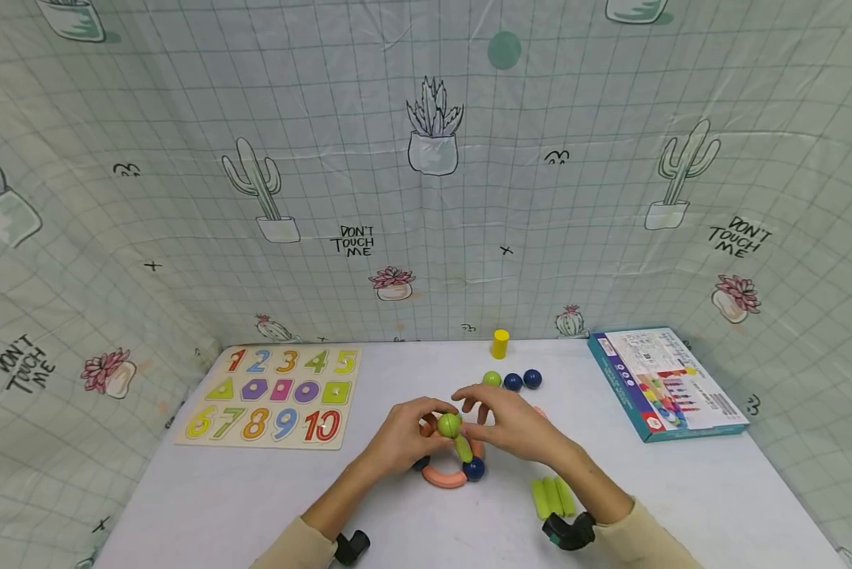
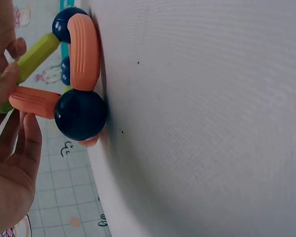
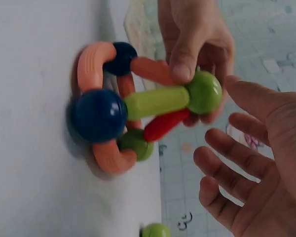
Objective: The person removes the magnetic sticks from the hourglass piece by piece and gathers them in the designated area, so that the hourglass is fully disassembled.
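A frame of curved salmon rods [image 3: 95,64], navy balls [image 3: 99,116] and a green ball [image 3: 138,144] lies on the table. From it a lime rod [image 3: 158,102], a red rod [image 3: 164,126] and a straight salmon rod [image 3: 150,70] rise to a top green ball [image 1: 450,425]. My left hand [image 1: 401,436] pinches this joint, its thumb beside the top green ball in the right wrist view. On the other side is my right hand [image 1: 514,427], fingers loosely bent and holding nothing. Its thumb is close to that ball; whether they touch I cannot tell.
Behind the hands lie two loose navy balls [image 1: 513,382] and a lime ball [image 1: 492,378], with a yellow cylinder [image 1: 500,344] farther back. Lime rods [image 1: 552,498] lie near the right forearm. A number puzzle board [image 1: 273,397] is at left, a flat box [image 1: 668,383] at right.
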A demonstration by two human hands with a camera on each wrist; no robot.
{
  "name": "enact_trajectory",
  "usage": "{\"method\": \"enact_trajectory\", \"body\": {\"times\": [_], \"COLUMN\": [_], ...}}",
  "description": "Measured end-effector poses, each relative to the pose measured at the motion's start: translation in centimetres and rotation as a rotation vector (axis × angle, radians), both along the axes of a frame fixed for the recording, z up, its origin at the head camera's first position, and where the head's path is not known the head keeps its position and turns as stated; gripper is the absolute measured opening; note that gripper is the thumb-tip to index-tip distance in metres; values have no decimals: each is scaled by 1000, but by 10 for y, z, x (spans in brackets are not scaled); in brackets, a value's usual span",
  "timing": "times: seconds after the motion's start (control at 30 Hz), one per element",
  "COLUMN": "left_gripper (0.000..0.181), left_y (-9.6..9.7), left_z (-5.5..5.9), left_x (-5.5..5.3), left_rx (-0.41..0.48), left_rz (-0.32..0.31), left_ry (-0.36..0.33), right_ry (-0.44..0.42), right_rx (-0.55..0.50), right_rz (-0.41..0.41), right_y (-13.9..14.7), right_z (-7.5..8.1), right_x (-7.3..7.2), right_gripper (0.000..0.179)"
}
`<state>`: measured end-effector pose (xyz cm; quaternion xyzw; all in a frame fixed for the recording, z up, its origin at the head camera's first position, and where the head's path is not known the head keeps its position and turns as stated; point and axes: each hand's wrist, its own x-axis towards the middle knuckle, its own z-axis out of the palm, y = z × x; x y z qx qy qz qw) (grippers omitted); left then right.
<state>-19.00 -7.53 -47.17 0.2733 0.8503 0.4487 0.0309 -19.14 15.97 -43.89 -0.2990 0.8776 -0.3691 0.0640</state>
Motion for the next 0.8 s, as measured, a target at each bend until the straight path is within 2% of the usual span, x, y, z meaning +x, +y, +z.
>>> {"method": "enact_trajectory", "body": {"times": [0.23, 0.53, 0.8], "left_gripper": [34, 30, 25], "left_y": [-5, -6, -5], "left_z": [-5, -5, -5], "left_x": [0, -2, -2], "left_rx": [-3, -3, -24], "left_rz": [30, 35, 42], "left_ry": [-5, -12, -15], "right_ry": [41, 85, 139], "right_rx": [95, 140, 112], "right_rz": [-7, -6, 31], "right_y": [-20, -23, -21], "right_z": [-3, -2, -5], "right_x": [0, -1, 2], "right_gripper": [44, 46, 37]}}
